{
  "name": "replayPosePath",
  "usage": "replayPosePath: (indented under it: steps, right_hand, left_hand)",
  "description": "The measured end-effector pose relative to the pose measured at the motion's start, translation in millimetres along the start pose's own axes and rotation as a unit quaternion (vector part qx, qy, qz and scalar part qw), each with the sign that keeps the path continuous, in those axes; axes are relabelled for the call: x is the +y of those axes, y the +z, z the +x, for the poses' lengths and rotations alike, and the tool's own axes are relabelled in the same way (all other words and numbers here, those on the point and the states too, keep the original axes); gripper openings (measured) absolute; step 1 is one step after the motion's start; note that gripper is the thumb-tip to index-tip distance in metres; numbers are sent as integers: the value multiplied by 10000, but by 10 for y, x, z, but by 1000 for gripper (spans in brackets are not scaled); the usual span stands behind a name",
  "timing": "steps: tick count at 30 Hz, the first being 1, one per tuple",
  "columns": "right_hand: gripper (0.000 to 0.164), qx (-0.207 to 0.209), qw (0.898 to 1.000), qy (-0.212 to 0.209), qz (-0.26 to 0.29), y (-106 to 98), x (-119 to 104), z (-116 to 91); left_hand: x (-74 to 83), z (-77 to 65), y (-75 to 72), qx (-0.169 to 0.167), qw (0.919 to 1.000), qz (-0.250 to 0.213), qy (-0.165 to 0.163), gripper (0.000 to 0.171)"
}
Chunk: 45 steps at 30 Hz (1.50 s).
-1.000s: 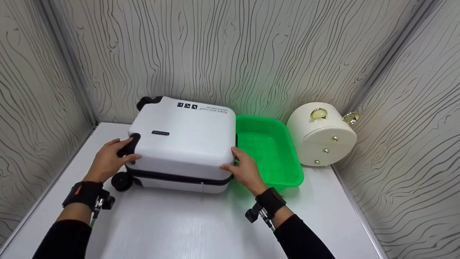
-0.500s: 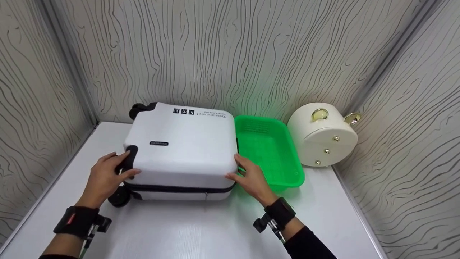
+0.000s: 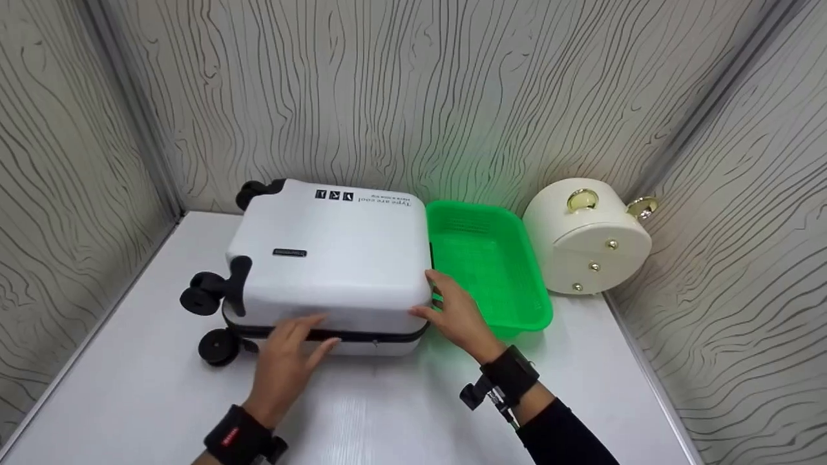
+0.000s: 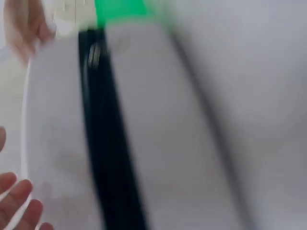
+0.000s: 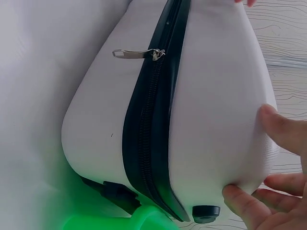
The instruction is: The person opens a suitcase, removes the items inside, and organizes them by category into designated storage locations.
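Note:
A white hard-shell suitcase (image 3: 336,258) lies flat on the table, its black wheels (image 3: 203,294) on the left. My right hand (image 3: 459,320) holds its near right corner, thumb on the front side and fingers round the end. The right wrist view shows a black zipper band (image 5: 151,124) with a metal zipper pull (image 5: 136,54) along the front side. My left hand (image 3: 284,361) is in front of that side, fingers loosely spread and overlapping the zipper band in the head view. Blur softens the left wrist view, where its fingers (image 4: 17,201) hold nothing.
A green plastic basket (image 3: 539,284) stands right beside the suitcase's right end. Farther right, a cream rounded case (image 3: 568,252) with gold knobs leans near the side wall (image 3: 743,226). Wood-grain panels enclose the back and both sides of the white table (image 3: 387,413).
My left hand has let go of the wheel corner and moved right to the suitcase's front. The suitcase came slightly nearer to me first; my right hand stays at its corner.

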State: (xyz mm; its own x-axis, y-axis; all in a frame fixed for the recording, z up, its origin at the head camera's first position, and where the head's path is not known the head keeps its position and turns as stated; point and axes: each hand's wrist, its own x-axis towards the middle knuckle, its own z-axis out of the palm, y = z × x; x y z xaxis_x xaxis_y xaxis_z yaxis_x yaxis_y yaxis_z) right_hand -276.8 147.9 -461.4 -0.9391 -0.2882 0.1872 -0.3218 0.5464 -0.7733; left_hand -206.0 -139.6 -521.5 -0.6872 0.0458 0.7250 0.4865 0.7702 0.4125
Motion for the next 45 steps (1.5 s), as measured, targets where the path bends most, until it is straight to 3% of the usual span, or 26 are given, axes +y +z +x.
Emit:
replayPosePath:
  steps: [3, 8, 13, 17, 22, 27, 33, 37, 45]
  right_hand:
    - [82, -69, 10000, 14, 49, 12, -12, 9]
    - [83, -60, 9998, -59, 180, 37, -12, -3]
    - [82, 10, 9999, -138, 34, 33, 1, -24]
    - [81, 43, 9999, -161, -15, 31, 22, -40]
    - [80, 73, 9998, -176, -74, 39, 24, -46]
    - [81, 36, 9998, -122, -144, 29, -1, -38]
    - [86, 92, 9981, 159, -592, 8, -47, -13]
    - [87, 86, 9952, 151, -959, 4, -55, 18]
    - [88, 35, 9958, 256, -873, 14, -40, 57]
  left_hand:
    - [168, -158, 199, -670, 9928, -320, -937, 47]
    - [296, -331, 480, -1530, 9540, -977, -2386, 52]
    - [354, -382, 716, -1790, 9241, -1559, -2994, 56]
    - [422, -393, 877, -1761, 9143, -1873, -3130, 55]
    - [507, -380, 1018, -1460, 9192, -1839, -3160, 34]
    - [568, -355, 1044, -1240, 9301, -1565, -3082, 14]
    - [582, -333, 968, -1213, 9374, -1358, -2968, 16]
    - [555, -321, 897, -1186, 9486, -1158, -2697, 15]
    - [440, -187, 671, -1377, 9660, -807, -2034, 11]
